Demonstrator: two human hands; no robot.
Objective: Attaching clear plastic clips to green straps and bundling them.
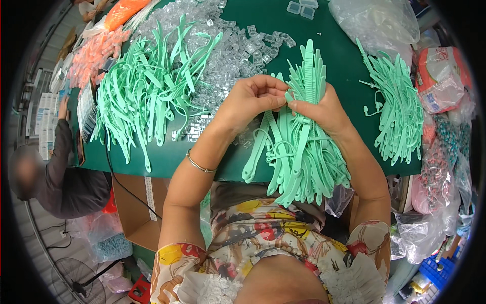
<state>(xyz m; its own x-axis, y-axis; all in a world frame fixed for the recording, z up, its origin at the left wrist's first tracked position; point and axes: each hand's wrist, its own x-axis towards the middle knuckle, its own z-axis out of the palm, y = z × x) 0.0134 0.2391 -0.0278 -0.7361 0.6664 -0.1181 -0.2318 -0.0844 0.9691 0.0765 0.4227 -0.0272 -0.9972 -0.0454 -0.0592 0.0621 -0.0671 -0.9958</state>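
My right hand [324,110] is closed round a thick bundle of mint-green ridged plastic straps [309,157], its thumb across the front. Their narrow ridged ends point up and away, while the wider ends fan out over the near table edge. At the bundle's left side, my left hand [260,96] is closed, thumb and fingers pinching a mint-green strap; the fingers hide most of what is held there. A loose heap of similar straps [147,91] lies to the left, and another pile [392,109] lies to the right.
Small clear plastic pieces [212,55] spread over the green table [344,30] behind the left heap. Orange pieces [96,58] lie at far left, near another person [58,167]. Clear bags [377,23] stand at back right. Below the table is a cardboard box [134,202].
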